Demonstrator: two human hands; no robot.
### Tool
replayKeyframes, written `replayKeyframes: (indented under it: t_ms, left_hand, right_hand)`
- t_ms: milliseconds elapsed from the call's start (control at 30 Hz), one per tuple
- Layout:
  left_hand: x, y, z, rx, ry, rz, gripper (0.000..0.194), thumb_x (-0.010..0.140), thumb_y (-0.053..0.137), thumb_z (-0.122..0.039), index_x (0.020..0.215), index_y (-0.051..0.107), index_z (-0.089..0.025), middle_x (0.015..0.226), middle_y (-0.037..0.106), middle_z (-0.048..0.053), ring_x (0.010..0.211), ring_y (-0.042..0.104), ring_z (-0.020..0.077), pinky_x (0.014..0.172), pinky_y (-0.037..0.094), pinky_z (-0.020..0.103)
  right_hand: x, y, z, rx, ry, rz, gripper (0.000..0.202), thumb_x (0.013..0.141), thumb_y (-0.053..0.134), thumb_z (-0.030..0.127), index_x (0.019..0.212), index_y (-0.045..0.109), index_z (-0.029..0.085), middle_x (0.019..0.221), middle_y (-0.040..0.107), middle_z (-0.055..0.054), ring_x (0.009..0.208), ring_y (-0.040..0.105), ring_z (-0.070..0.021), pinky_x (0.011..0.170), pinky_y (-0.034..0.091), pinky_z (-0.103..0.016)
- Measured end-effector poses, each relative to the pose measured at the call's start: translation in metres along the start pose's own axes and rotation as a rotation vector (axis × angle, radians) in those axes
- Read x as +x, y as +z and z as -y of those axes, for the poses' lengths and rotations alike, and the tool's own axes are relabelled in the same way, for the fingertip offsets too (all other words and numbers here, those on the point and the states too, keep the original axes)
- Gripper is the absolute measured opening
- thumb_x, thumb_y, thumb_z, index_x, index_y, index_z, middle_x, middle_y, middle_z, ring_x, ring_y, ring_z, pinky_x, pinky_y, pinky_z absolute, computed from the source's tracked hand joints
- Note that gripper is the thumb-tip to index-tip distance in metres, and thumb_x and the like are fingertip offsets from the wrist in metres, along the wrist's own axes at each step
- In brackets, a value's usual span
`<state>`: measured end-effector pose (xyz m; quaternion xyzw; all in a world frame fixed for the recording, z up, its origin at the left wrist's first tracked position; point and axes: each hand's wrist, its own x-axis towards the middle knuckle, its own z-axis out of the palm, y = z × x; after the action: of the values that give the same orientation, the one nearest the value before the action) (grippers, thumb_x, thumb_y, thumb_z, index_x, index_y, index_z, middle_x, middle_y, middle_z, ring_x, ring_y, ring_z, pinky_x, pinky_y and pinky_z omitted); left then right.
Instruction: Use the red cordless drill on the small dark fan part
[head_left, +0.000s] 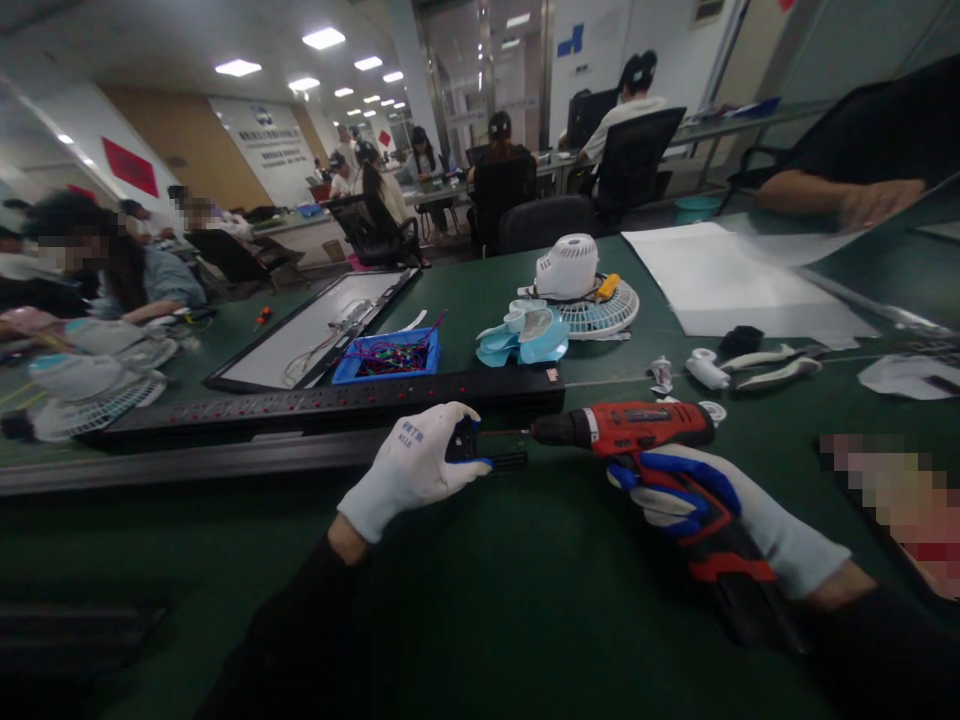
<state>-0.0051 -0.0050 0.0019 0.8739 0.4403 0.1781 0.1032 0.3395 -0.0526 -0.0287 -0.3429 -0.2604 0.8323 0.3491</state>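
My right hand (697, 500), in a white and blue glove, is wrapped around the grip of a red and black cordless drill (645, 424). The drill lies level and points left, its thin bit reaching toward a small black end piece (463, 440). My left hand (420, 460), gloved alike, pinches that piece between thumb and fingers at the right end of a long dark metal strip (225, 464). Whether the bit touches the piece I cannot tell. Just behind lies a long black power strip (337, 398) with red marks.
Behind are a blue tray (386, 360) of coloured wires, a framed panel (300, 335), light-blue fan blades (525, 335) and a white fan (568, 268). Pliers (776, 368) and white parts lie right. A co-worker's hand (881, 205) handles sheets at far right; other people sit beyond.
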Motion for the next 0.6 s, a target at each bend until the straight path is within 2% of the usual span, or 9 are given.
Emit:
replayKeyframes:
  t_ms: [200,433,533,600]
  left_hand:
    - [-0.0004,-0.0008,0.0002,-0.011,-0.006,0.011,0.05,0.085,0.076,-0.045,0.125,0.055,-0.023,0.11,0.068,0.007,0.096,0.068,0.0251,0.086,0.054,0.039]
    - [-0.0003,0.0007,0.0017,-0.006,0.005,-0.002,0.05,0.084,0.077,-0.045,0.125,0.056,-0.024,0.11,0.069,0.007,0.095,0.069,0.0251,0.084,0.055,0.039]
    - [-0.0001,0.0011,0.0022,-0.005,0.007,-0.002,0.051,0.084,0.077,-0.045,0.125,0.056,-0.024,0.109,0.069,0.007,0.095,0.068,0.025,0.084,0.055,0.039]
    - [-0.0004,0.001,0.0022,-0.009,0.003,0.002,0.051,0.084,0.077,-0.044,0.125,0.055,-0.024,0.11,0.068,0.007,0.095,0.068,0.0249,0.084,0.055,0.039]
  right_hand:
    - [-0.0028,0.0057,0.0029,0.015,0.005,-0.035,0.031,0.075,0.086,0.033,0.09,0.08,0.007,0.059,0.064,0.0,0.046,0.049,-0.0047,0.048,0.047,-0.013]
    - [0.0002,0.0001,-0.0002,0.009,-0.018,-0.026,0.029,0.081,0.082,0.032,0.092,0.079,0.006,0.056,0.062,0.0,0.047,0.051,-0.0063,0.047,0.047,-0.014]
    - [0.0023,-0.0017,-0.0004,0.011,-0.008,-0.018,0.035,0.079,0.083,0.035,0.089,0.079,0.002,0.052,0.058,0.001,0.043,0.046,-0.0054,0.042,0.045,-0.014]
    - [0.0022,-0.0027,-0.0001,0.008,-0.01,-0.025,0.034,0.079,0.083,0.034,0.091,0.079,0.003,0.055,0.061,0.0,0.044,0.047,-0.0055,0.043,0.045,-0.014]
